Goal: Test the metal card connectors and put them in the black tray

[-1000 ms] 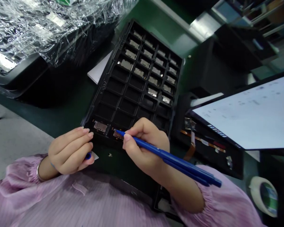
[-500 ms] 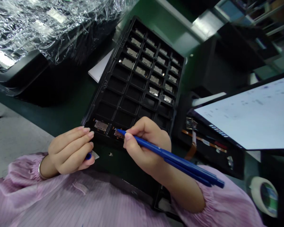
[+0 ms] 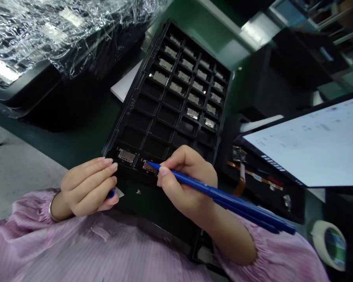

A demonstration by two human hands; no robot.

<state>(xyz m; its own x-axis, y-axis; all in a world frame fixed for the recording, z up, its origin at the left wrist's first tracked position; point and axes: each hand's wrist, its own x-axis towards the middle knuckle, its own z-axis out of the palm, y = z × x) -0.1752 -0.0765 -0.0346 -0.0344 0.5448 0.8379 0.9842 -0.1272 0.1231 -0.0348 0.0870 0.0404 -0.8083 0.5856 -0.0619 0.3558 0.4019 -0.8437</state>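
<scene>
My right hand [image 3: 188, 180] is closed around a blue pen [image 3: 211, 192], its tip pointing left over a small circuit board [image 3: 149, 167] in the near row of a black compartment tray [image 3: 117, 127]. Whether the tip touches the board, I cannot tell. A second board [image 3: 126, 156] with a metal plate sits in the pocket to the left. Beside the tray's near left corner, my left hand [image 3: 90, 186] is closed on a small blue round-ended piece [image 3: 111, 193]. Most of that piece is hidden by the fingers, and a pale scrap [image 3: 119, 192] shows beside it.
Metal-plated parts [image 3: 176, 87] fill several far pockets. Plastic wrap [image 3: 85, 31] covers a black container at the left. On the right are a monitor [image 3: 312, 145], an orange flex cable [image 3: 254, 176] and a tape roll [image 3: 326, 244]. White paper [image 3: 125, 84] lies beside the tray.
The right hand has shifted slightly right, and the pen's rear end has swung further right. Its tip remains over the same board. My left hand keeps nearly the same place and grip.
</scene>
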